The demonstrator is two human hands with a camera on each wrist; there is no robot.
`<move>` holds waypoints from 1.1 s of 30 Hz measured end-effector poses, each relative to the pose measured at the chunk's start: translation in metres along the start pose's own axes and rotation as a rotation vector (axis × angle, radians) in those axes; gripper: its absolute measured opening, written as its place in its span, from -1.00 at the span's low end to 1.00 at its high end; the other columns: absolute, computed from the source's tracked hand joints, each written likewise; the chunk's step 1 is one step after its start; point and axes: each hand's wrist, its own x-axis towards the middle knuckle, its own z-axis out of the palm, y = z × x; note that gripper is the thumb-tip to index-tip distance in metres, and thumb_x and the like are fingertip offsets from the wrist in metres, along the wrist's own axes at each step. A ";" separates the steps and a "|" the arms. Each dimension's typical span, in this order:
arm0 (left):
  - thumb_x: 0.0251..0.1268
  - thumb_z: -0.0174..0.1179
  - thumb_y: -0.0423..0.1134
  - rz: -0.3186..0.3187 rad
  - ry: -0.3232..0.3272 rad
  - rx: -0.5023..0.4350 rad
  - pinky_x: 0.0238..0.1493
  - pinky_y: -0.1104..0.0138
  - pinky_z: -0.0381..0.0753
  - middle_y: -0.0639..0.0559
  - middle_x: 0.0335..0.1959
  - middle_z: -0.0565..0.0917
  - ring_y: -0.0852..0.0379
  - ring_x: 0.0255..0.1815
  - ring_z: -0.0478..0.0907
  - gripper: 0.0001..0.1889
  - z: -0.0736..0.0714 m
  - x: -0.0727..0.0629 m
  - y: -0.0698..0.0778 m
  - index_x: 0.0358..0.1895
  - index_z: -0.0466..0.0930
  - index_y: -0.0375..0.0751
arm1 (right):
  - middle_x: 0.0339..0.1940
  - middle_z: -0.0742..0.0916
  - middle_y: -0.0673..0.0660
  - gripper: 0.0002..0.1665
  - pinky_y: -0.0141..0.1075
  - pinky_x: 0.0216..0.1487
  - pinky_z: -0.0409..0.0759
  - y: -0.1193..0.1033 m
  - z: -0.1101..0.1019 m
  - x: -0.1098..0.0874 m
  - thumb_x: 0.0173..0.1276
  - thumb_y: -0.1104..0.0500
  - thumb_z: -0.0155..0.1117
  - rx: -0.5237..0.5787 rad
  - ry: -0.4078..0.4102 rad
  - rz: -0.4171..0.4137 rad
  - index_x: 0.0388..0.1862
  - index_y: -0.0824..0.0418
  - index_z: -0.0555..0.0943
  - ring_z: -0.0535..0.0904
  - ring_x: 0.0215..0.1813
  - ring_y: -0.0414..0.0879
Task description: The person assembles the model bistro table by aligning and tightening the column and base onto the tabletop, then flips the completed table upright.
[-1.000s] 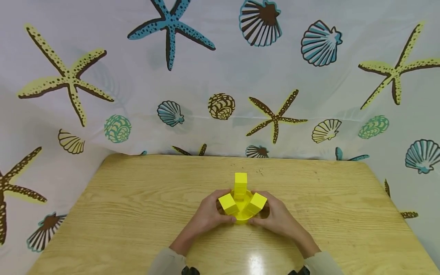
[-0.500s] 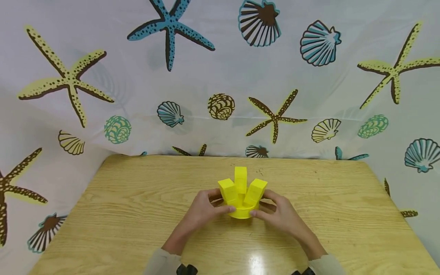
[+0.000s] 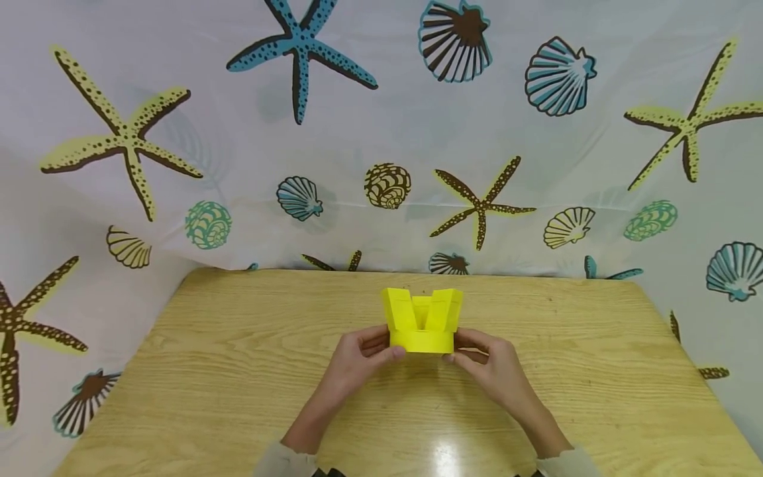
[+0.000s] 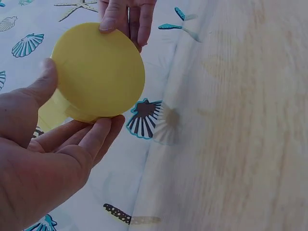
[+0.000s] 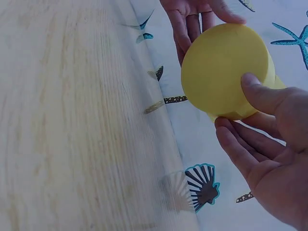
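Observation:
A yellow round-based holder (image 3: 422, 342) with three blocky prongs leaning outward is raised over the table, between both hands in the head view. My left hand (image 3: 353, 361) grips its left side, thumb on the base's front and fingers behind. On the opposite side my right hand (image 3: 496, 364) holds it with the thumb at the lower edge. Its flat circular underside (image 4: 98, 72) faces the left wrist camera, with the left hand (image 4: 53, 154) around the rim. The right wrist view shows the same smooth underside (image 5: 224, 67), the right thumb lying over its edge. The prongs are mostly hidden there.
A light wooden table (image 3: 238, 358) spreads under the hands. Behind it hangs a white cloth (image 3: 334, 139) printed with starfish and shells, which also runs along both sides. Beige sleeves (image 3: 566, 462) and dark wrist straps show at the bottom edge.
The holder has been raised and tipped, so its open top, seen from above earlier, now points away and its base wall faces the head camera. Both hands moved with it.

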 end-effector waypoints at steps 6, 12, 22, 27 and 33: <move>0.35 0.39 -0.29 0.043 -0.026 -0.024 0.18 0.15 0.66 -0.39 0.30 0.56 -0.27 0.29 0.56 -0.41 0.000 -0.003 0.003 0.36 0.47 -0.51 | 0.06 0.77 0.23 -0.55 -0.26 0.03 0.74 -0.006 -0.002 -0.003 0.30 0.35 0.46 -0.051 0.061 -0.067 0.18 0.35 0.67 0.72 0.08 0.10; 0.38 0.34 -0.38 0.090 0.048 -0.020 0.07 0.25 0.71 -0.35 0.17 0.65 -0.20 0.17 0.66 -0.55 0.005 -0.005 0.004 0.27 0.56 -0.50 | 0.05 0.77 0.18 -0.60 -0.27 0.00 0.75 -0.011 -0.001 -0.003 0.31 0.26 0.49 -0.028 0.115 -0.072 0.13 0.30 0.70 0.73 0.07 0.03; 0.29 0.44 -0.30 0.091 0.225 -0.068 -0.07 0.17 0.78 -0.21 -0.01 0.73 -0.07 -0.04 0.76 -0.69 0.014 -0.007 0.006 0.04 0.71 -0.36 | -0.08 0.79 0.19 -0.66 -0.31 -0.08 0.76 -0.019 0.006 -0.004 0.25 0.23 0.56 0.074 0.230 0.023 -0.04 0.31 0.70 0.78 -0.09 -0.08; 0.26 0.45 -0.38 0.116 0.221 -0.092 -0.04 0.31 0.75 -0.19 0.05 0.65 -0.09 -0.04 0.74 -0.65 0.019 -0.009 0.004 0.09 0.65 -0.31 | -0.08 0.75 0.21 -0.62 -0.31 -0.08 0.76 -0.020 0.008 -0.005 0.27 0.24 0.55 0.087 0.238 -0.007 0.02 0.30 0.66 0.76 -0.08 0.02; 0.29 0.40 -0.43 0.160 0.179 -0.073 -0.04 0.32 0.75 -0.19 0.12 0.55 -0.10 -0.03 0.73 -0.57 0.020 -0.011 0.002 0.23 0.61 -0.20 | 0.07 0.66 0.21 -0.61 -0.26 -0.08 0.77 -0.016 0.007 -0.004 0.36 0.24 0.48 0.089 0.169 -0.040 0.13 0.25 0.64 0.76 -0.08 0.03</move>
